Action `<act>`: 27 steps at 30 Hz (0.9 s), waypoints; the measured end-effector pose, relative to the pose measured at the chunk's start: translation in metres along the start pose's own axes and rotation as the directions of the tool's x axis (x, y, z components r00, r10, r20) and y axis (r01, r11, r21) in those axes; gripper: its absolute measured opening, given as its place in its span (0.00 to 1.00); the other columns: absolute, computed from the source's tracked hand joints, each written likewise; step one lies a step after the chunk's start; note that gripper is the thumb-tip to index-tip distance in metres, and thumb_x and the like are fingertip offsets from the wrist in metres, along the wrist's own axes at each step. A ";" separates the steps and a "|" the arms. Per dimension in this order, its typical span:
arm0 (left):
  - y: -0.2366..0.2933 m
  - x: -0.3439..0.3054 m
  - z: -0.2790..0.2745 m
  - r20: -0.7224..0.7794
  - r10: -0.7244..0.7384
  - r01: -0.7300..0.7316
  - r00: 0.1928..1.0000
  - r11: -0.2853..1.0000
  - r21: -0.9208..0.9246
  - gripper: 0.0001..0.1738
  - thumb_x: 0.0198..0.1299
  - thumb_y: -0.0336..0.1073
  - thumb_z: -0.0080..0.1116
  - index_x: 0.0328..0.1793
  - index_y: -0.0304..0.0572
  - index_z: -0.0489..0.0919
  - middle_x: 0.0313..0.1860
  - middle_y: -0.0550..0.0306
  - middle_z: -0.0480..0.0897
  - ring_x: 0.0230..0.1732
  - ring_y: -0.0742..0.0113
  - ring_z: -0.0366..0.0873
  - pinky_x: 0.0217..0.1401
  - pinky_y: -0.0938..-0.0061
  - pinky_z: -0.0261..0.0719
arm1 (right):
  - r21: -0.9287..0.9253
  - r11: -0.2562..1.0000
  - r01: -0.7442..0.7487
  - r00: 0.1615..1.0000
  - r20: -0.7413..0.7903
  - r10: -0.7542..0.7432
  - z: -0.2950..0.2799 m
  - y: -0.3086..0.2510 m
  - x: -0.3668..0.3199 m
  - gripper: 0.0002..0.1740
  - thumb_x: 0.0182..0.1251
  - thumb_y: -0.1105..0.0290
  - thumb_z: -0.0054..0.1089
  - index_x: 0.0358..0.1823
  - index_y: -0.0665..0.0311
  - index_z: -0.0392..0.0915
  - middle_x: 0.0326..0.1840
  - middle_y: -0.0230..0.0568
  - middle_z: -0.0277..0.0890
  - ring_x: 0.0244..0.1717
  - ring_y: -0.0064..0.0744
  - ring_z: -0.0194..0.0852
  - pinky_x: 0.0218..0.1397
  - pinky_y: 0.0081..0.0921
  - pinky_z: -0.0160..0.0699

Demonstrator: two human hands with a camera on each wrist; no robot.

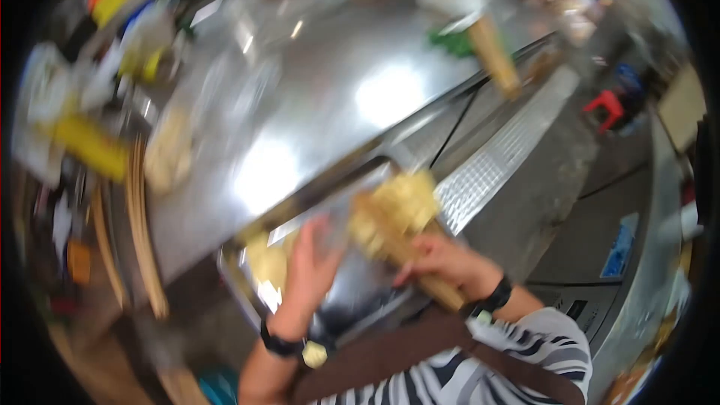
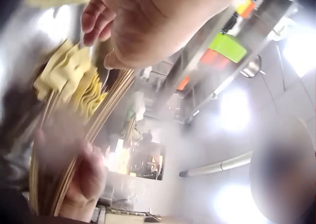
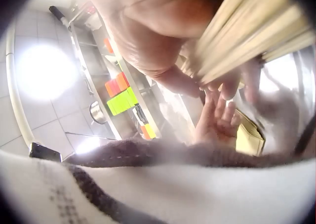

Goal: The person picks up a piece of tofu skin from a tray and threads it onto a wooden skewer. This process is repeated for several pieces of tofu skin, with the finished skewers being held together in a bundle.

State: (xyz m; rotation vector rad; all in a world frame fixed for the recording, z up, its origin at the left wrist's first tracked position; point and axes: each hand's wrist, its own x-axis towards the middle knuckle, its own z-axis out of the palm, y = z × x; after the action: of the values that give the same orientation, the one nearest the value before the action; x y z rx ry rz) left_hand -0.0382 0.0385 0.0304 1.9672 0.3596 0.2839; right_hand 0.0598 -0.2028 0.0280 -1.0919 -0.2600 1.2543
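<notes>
My right hand (image 1: 454, 264) grips a bundle of thin wooden skewers (image 2: 111, 98). Folded pale-yellow sheets (image 1: 405, 199), which look like tofu skin, are threaded in a thick cluster at the far end. Over a shallow metal tray (image 1: 352, 304), my left hand (image 1: 311, 270) is raised with its fingers loosely extended, a little left of the cluster. More yellow pieces (image 1: 266, 262) lie in the tray's left part, partly hidden by that hand. In the right wrist view the left hand (image 3: 217, 127) shows its palm below the skewers, holding nothing.
A shiny steel counter (image 1: 315, 97) extends beyond the tray. Long wooden sticks (image 1: 139, 225) stand at the left, near a pale bundle (image 1: 169, 150) and a yellow packet (image 1: 90, 146). Another wooden bundle (image 1: 495, 56) with something green lies at the far edge, beside a perforated metal strip (image 1: 502, 169).
</notes>
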 end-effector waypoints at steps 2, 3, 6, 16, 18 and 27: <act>0.029 -0.009 -0.039 0.002 -0.048 0.047 0.999 0.994 0.097 0.18 0.58 0.32 0.62 0.55 0.39 0.75 0.39 0.54 0.81 0.38 0.67 0.78 0.40 0.74 0.76 | 0.112 0.992 -0.056 0.988 -0.140 0.071 0.023 -0.018 -0.004 0.17 0.60 0.76 0.59 0.51 0.71 0.72 0.35 0.36 0.78 0.38 0.27 0.80 0.51 0.30 0.80; 0.023 -0.015 -0.054 -0.036 -0.015 0.019 0.999 0.992 0.123 0.15 0.59 0.32 0.61 0.52 0.38 0.76 0.38 0.55 0.81 0.35 0.68 0.77 0.36 0.74 0.75 | 0.111 0.992 -0.059 0.991 -0.111 0.071 0.023 -0.015 -0.001 0.18 0.60 0.76 0.58 0.52 0.72 0.72 0.33 0.34 0.75 0.36 0.25 0.79 0.52 0.31 0.80; 0.017 -0.031 -0.084 0.011 -0.010 0.006 1.000 0.949 0.315 0.13 0.53 0.27 0.62 0.45 0.38 0.78 0.38 0.54 0.80 0.37 0.61 0.78 0.37 0.71 0.76 | 0.130 0.991 -0.030 0.986 -0.160 0.050 0.031 -0.019 0.002 0.20 0.59 0.78 0.57 0.54 0.73 0.70 0.31 0.31 0.71 0.30 0.19 0.73 0.52 0.33 0.81; 0.002 -0.034 -0.077 0.306 0.195 -0.343 0.932 0.746 0.570 0.24 0.40 0.25 0.67 0.48 0.41 0.77 0.49 0.53 0.75 0.54 0.51 0.71 0.56 0.62 0.69 | 0.032 0.998 -0.060 0.983 -0.170 0.065 0.023 -0.014 0.006 0.19 0.57 0.80 0.58 0.51 0.73 0.71 0.28 0.31 0.73 0.27 0.19 0.73 0.51 0.32 0.82; 0.003 -0.031 -0.079 0.360 0.204 -0.387 0.910 0.729 0.565 0.25 0.38 0.26 0.68 0.48 0.42 0.76 0.50 0.53 0.74 0.55 0.50 0.70 0.59 0.60 0.66 | 0.030 0.998 -0.058 0.984 -0.169 0.062 0.021 -0.012 0.006 0.17 0.57 0.80 0.59 0.50 0.73 0.72 0.29 0.31 0.73 0.27 0.19 0.73 0.51 0.32 0.82; -0.011 -0.027 -0.086 0.447 0.324 -0.534 0.834 0.679 0.504 0.16 0.38 0.25 0.66 0.37 0.43 0.79 0.45 0.56 0.77 0.52 0.55 0.73 0.59 0.59 0.66 | 0.036 0.996 -0.083 0.983 -0.162 0.088 0.017 -0.012 0.006 0.18 0.58 0.80 0.60 0.51 0.72 0.74 0.33 0.34 0.76 0.34 0.28 0.82 0.37 0.18 0.80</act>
State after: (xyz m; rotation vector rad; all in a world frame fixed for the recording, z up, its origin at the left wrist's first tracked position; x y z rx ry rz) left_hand -0.0948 0.1047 0.0542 2.6979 -0.3017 0.1415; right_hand 0.0577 -0.1878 0.0435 -1.1842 -0.0705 1.2329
